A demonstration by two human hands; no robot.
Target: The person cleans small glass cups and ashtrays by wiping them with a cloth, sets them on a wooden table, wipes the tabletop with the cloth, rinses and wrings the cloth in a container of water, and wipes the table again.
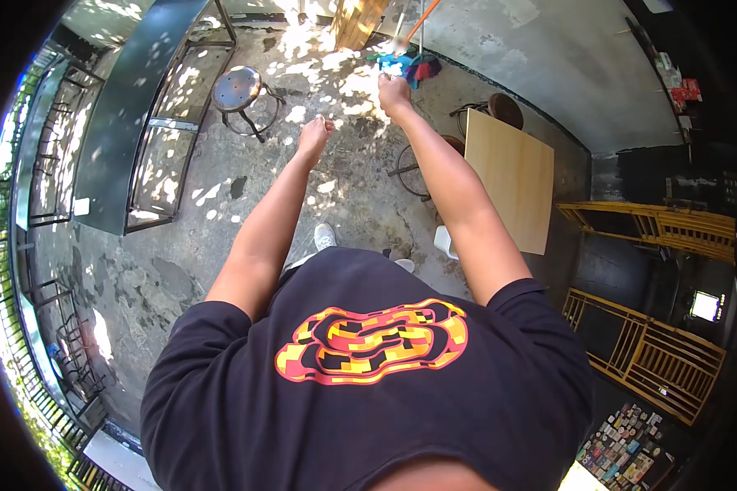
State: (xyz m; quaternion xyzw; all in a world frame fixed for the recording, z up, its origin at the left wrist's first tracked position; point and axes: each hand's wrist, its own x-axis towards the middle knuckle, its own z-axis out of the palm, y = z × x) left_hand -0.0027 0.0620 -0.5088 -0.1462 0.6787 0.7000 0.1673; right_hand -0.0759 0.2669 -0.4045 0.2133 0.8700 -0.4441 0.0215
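Observation:
Both arms reach forward over the concrete floor. My left hand [314,136] is closed, its fingers curled together; a small bright spot shows at the fingertips, too small to name. Farther forward and to the right, my right hand [394,92] is also closed, and what it may hold is hidden. Just beyond it in view are a blue dustpan [395,65] and a broom with dark and red bristles [425,69], by the wall. I cannot tell whether the right hand touches the dustpan.
A round stool [237,88] stands left of my left hand, beside a long dark table [127,123]. A light wooden table [512,184] is to the right, with a round stool [505,110] behind it. Yellow wooden railings [647,352] are at the far right. My white shoe [325,236] shows below.

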